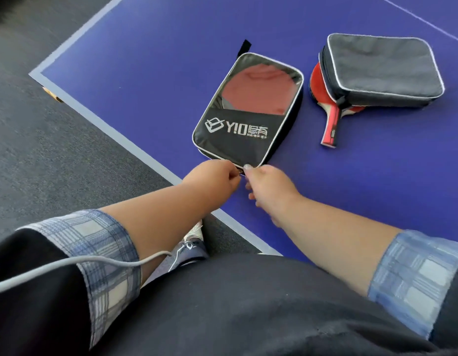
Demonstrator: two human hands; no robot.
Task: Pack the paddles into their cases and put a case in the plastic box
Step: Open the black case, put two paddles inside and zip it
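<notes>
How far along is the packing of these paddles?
Done: the first paddle shows through the window of the logo case. In hand: the left hand and right hand pinch its near corner, apparently at the zip. Left: the second paddle lies partly under the grey case, unpacked. No plastic box is in view.

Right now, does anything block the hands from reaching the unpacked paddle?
The grey case lies on the blade of the paddle; only its handle sticks out. Nothing visible lies between the right hand and that handle.
</notes>
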